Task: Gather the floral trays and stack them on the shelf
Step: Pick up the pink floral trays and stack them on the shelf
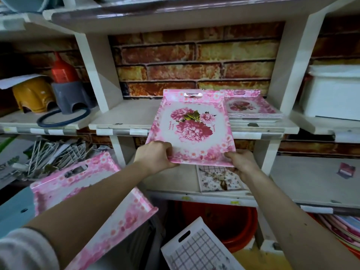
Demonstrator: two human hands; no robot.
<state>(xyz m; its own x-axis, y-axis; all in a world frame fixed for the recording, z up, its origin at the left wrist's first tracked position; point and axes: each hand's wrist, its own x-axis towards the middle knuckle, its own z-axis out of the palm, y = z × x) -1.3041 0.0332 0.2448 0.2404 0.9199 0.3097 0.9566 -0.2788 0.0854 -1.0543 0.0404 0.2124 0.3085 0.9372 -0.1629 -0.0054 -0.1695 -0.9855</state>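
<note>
Centrally, 1 floral tray [191, 129] is held by its near edge between 2 hands. The left hand [155, 154] grips the near-left corner, thumb on top and fingers curled beneath. The right hand [242, 162] grips the near-right corner, mostly under the rim. The tray has a pink flowered border, magenta blooms on a white centre and a handle slot at its far end. It is tilted, far end higher, and reaches over the front of the middle shelf [124, 117].

A stack [251, 106] of matching trays lies flat at the right rear of the same compartment. The held tray's far-right corner overlaps the stack's left edge in this view; whether they touch cannot be told.

A second tray [78, 184] of the same pattern lies tilted at lower left, partly behind the left forearm. A checked tray [196, 248] with a handle slot sits at the bottom, near a red bucket [224, 217] under the lowest shelf.

The left compartment holds a yellow stool [32, 94], a grey stool [72, 96] and a blue ring [62, 117]. A white box [331, 92] occupies the right compartment. A brick-pattern backing [194, 59] closes the rear.
</note>
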